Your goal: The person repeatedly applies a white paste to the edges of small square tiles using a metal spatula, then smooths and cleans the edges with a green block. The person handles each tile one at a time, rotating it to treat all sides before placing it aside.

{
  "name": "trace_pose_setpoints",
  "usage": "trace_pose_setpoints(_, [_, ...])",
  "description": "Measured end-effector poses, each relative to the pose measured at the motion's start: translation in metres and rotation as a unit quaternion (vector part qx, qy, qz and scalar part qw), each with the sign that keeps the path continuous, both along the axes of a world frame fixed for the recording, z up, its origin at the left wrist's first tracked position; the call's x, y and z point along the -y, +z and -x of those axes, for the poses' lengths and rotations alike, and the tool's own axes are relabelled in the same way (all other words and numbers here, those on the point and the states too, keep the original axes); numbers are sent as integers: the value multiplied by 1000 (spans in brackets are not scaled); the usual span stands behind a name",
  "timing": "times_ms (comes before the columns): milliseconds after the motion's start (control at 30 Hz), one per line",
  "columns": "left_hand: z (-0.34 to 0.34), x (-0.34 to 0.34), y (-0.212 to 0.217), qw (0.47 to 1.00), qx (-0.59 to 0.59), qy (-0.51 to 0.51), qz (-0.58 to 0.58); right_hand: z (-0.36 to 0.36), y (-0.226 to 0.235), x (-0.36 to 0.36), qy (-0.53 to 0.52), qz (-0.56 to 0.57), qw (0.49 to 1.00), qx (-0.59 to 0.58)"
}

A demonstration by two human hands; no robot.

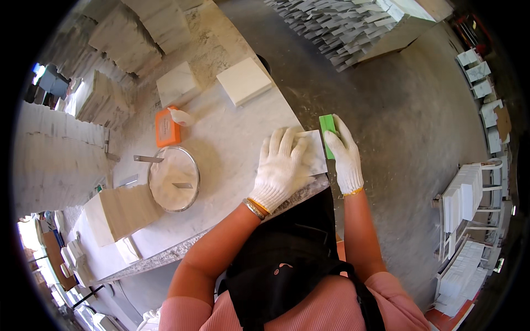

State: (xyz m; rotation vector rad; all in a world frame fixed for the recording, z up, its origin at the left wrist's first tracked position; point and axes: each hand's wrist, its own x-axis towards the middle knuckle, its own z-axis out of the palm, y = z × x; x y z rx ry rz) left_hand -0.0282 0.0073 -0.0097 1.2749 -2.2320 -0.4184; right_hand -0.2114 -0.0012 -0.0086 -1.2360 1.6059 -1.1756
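We pressed our gloved left hand flat on the small white marble tile at the stone workbench's corner, steadying it while our right hand gripped the green rectangular block against its edge.

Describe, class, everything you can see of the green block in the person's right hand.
The green block is a small, flat-sided rectangular piece, bright green, its material unclear. It stands against the right edge of a pale stone tile at the corner of the marble-like worktable. The gloved right hand grips it, covering its lower half; the gloved left hand presses on the tile.
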Motion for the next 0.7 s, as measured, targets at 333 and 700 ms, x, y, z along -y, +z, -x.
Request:
trace_pose_setpoints(333, [2, -2, 3, 1000, 6, 17, 9, 1, -11, -2, -2, 6, 999, -51])
trace_pose_setpoints(700, [-1, -1, -2, 999, -30, 1, 45, 10, -15, -1, -27, -56, 975, 212])
